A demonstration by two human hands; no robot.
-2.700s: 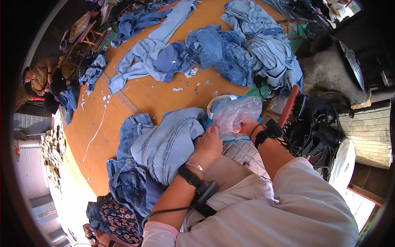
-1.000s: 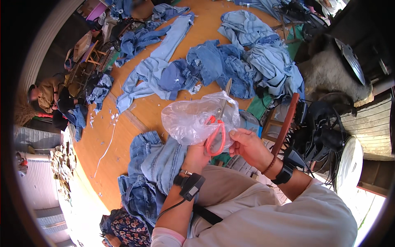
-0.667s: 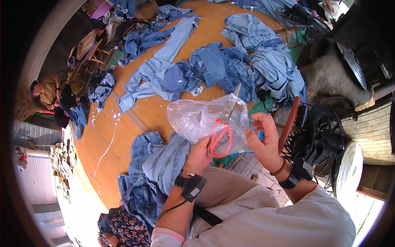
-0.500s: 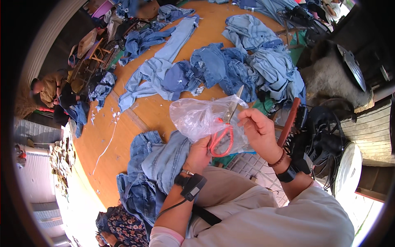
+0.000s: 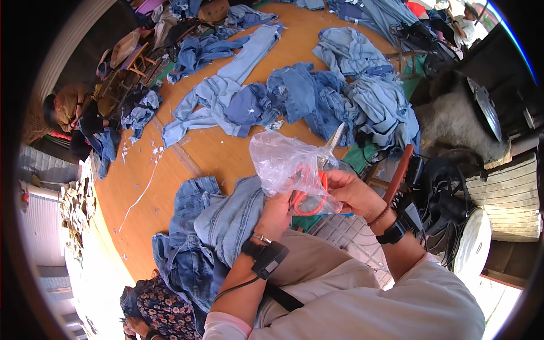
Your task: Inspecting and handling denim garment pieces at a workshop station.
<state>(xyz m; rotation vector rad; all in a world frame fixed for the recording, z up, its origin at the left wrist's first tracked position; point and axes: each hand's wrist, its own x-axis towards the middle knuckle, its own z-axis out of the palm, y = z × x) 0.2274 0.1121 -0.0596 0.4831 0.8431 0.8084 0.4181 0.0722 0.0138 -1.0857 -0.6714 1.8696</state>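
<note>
Both my hands are together in front of my lap, around a clear plastic bag and a pair of scissors with red handles. My left hand is closed on the bag and by the scissors' handle loops; its fingers are partly hidden behind the plastic. My right hand has its fingers curled in at the right side of the bag, beside the red handles. The blades point up and away, and plastic covers part of the handles. Folded jeans lie next to my left forearm.
An orange-brown table bears several piles of denim and scraps of thread. A person sits beyond its left edge; another in a floral top is at lower left. A red bar and dark cables are at right.
My right hand has come down from beside the blades to the bag and handles, its fingers closing there. The bag and scissors have shifted slightly right.
</note>
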